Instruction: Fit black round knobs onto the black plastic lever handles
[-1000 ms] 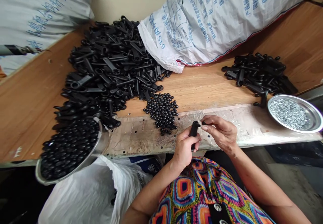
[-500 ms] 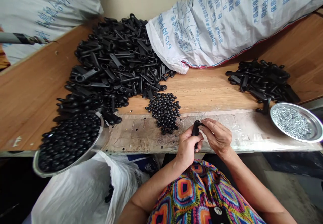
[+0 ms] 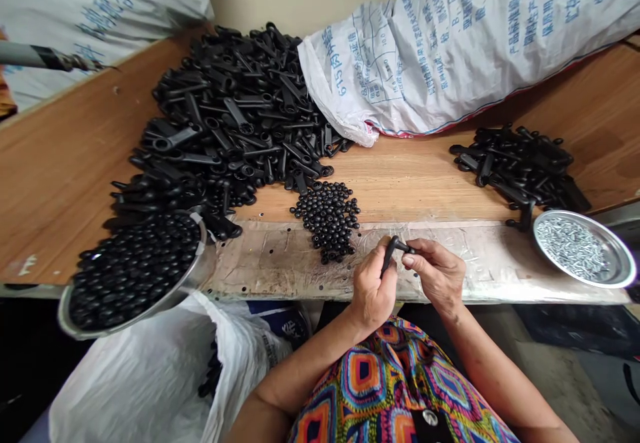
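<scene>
My left hand is closed around a black plastic handle piece, held upright at the table's front edge. My right hand pinches a small black part against the top end of that handle. Just left of the hands, a small cluster of black beads lies on the table. Behind it spreads a big heap of black handle pieces.
A metal bowl of black beads overhangs the front left edge above a white plastic bag. A metal dish of small silver screws sits at the right, behind it a smaller pile of black pieces. Large white woven sacks lie at the back.
The hands stay together at the table edge; my right fingers have shifted onto the top of the handle, which is now tilted. The camera view has drifted slightly.
</scene>
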A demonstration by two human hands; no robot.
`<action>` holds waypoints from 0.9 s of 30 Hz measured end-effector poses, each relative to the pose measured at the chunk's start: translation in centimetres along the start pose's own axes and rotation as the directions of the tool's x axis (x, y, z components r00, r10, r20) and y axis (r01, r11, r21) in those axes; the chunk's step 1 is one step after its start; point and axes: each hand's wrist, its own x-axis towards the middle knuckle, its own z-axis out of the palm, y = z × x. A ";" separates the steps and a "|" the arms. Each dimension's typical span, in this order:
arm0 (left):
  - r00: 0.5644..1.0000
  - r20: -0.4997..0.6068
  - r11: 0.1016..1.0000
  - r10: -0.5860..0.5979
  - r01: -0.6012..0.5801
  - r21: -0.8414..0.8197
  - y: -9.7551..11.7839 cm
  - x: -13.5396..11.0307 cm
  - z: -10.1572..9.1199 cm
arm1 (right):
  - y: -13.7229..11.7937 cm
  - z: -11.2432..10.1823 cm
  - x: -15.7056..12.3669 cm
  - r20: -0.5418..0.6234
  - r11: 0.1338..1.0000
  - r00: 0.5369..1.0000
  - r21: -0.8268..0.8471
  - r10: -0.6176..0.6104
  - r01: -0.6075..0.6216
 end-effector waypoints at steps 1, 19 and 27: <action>0.999 -0.006 0.998 0.050 -0.050 0.041 -0.1 0.0 0.0 | 0.0 0.0 -0.1 -0.005 1.000 1.000 0.022 0.012 -0.012; 0.923 0.108 0.785 0.370 -0.372 0.495 0.1 -0.3 0.0 | -1.3 -0.6 -0.8 -0.069 0.998 0.998 -0.053 0.010 -0.014; 0.918 0.289 0.638 0.273 -0.397 0.660 -2.9 2.1 1.4 | 0.9 -2.7 3.3 0.224 0.940 0.930 -0.245 0.292 -0.237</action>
